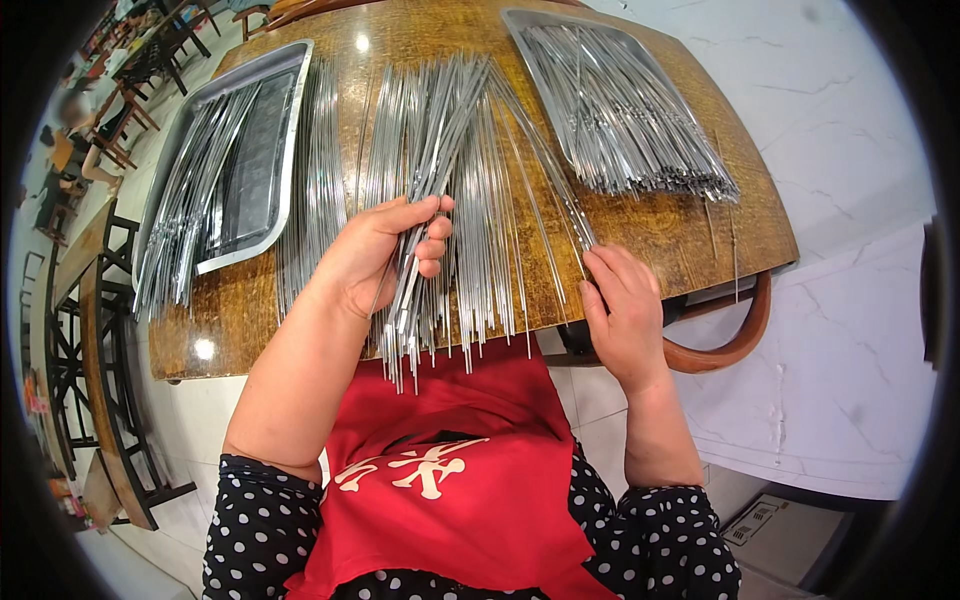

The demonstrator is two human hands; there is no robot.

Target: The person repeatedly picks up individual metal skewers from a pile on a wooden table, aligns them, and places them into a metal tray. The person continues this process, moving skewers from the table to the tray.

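Note:
My left hand (375, 244) is closed around a bundle of long, thin metal skewers (431, 169), with its thumb lying across the top. The bundle slants from the upper right down past the table's near edge. To the right, my right hand (622, 307) pinches the near ends of a few skewers (566, 199), whose far ends meet the bundle's far end. Beneath and between my hands, more loose skewers (476, 247) lie side by side on the wooden table (652, 240). Another row of skewers (319, 142) lies left of the bundle.
At the left, a metal tray (292, 142) holds some skewers (199, 202) that jut over its near side. A second tray (514, 37) at the right is heaped with skewers (622, 109). A curved wooden chair arm (750, 337) sits by the table's right edge. People sit in the background.

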